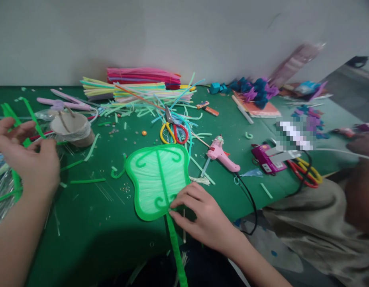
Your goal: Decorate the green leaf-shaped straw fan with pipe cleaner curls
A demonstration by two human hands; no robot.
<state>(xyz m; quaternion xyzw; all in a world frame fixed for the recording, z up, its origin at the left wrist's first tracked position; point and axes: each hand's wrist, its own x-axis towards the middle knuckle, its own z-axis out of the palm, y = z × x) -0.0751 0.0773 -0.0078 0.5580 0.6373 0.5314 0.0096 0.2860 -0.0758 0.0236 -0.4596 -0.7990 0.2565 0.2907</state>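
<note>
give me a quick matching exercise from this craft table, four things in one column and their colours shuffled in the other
Things:
1. fan
2. glue gun
3. scissors
4. tape roll

Colours:
A. pink
B. yellow and red handles
C. green
D. pale clear roll on a brown core

Pairs: 1-C, 2-A, 3-B, 4-D

The right hand presses the fan where it meets its stem; the left hand holds a green strip near the tape roll.

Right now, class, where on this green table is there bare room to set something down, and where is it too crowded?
The barest patch is the near green table, between the left hand and the green fan that the right hand touches. A smaller gap lies between the pink glue gun and orange book. Crowded: the straw pile and scissors.
</note>
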